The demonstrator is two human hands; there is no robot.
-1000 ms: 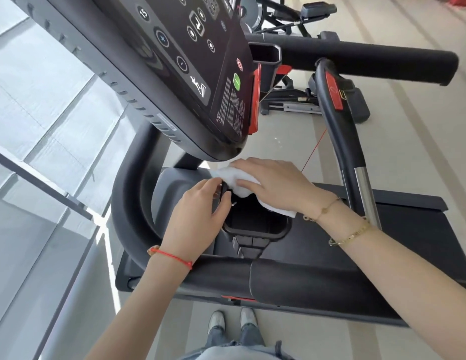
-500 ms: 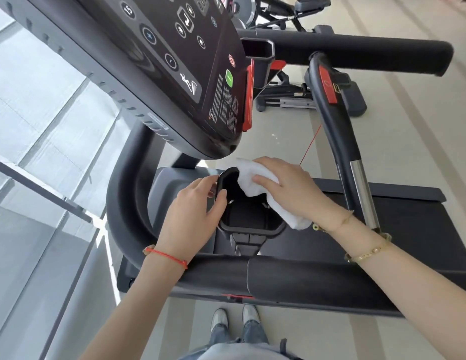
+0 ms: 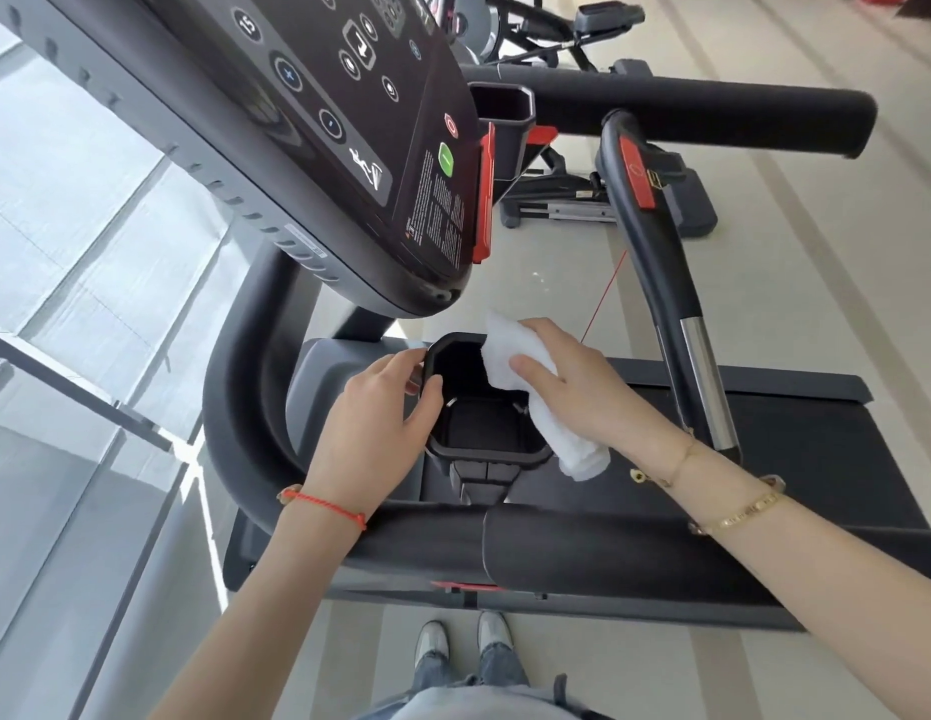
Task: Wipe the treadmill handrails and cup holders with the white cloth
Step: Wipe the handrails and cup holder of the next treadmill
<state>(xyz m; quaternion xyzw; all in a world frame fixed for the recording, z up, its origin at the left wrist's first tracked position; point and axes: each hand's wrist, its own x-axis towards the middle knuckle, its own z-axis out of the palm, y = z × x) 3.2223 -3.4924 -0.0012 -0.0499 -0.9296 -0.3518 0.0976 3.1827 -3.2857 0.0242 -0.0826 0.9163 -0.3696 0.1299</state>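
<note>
Pale floor (image 3: 796, 314) — treadmill (image 3: 764, 423), perhaps bike (image 3: 583, 33).

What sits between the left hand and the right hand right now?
In the head view, the open black cup holder lies between them: the left hand grips its left rim, while the right hand presses the white cloth over its right rim.

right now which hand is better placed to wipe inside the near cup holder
Right. The right hand already holds the white cloth against the cup holder at its far right rim. The left hand holds no cloth; it only grips the left rim, steadying it.
</note>
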